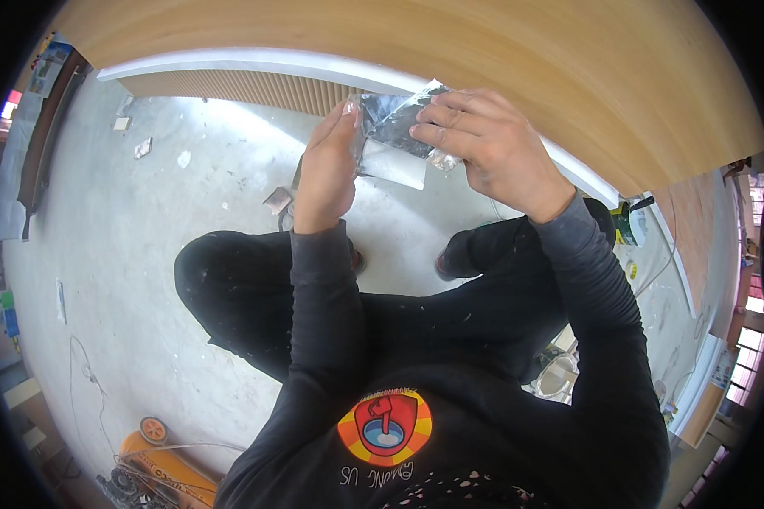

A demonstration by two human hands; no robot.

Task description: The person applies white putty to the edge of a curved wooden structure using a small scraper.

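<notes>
A clear plastic packet [392, 119] with dark contents is held up between both hands, in front of the wooden panel. My left hand [327, 174] is closed on its left edge, with the thumb pressed along the side. My right hand [499, 151] grips the right end, its fingers bent over the top of the plastic. A white flap [395, 164], perhaps paper, hangs below the dark part. What the packet contains cannot be made out.
A large wooden panel [518, 64] with a white edge spans the far side. Below it stands a ribbed strip [246, 90]. An orange wheeled machine [165, 471] and cables lie at lower left. A white bucket [557, 375] is by my right leg. Scraps [143, 148] dot the concrete floor.
</notes>
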